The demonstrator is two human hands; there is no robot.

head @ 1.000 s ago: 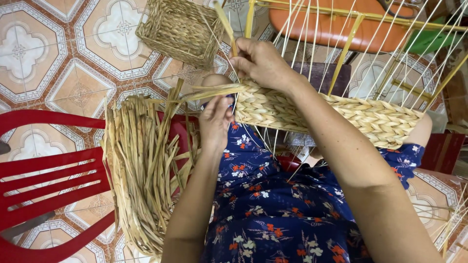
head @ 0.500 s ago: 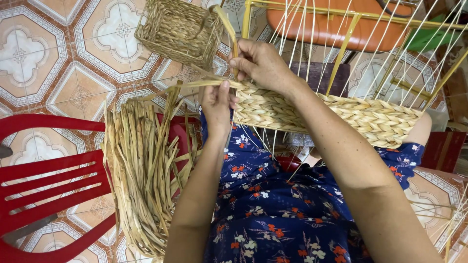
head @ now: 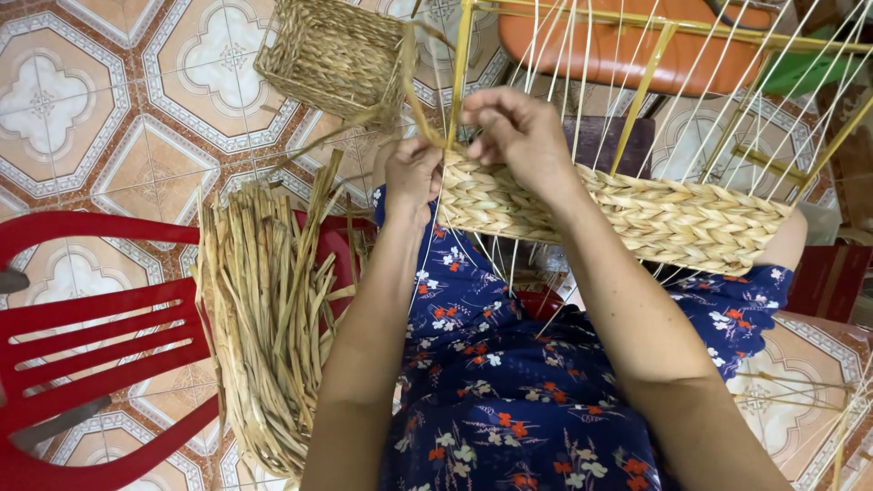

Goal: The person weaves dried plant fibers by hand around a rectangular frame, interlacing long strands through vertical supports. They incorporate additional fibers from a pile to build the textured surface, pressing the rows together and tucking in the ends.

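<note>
The left hand has risen to the woven band's left corner, pinching a strand taut while the right hand is pressing, fingers curled, steadying the weave.

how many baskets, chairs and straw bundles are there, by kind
baskets: 2, a finished basket on the floor and a half-woven basket that the left hand and right hand work on
red chairs: 1
straw bundles: 1
total: 4
</note>
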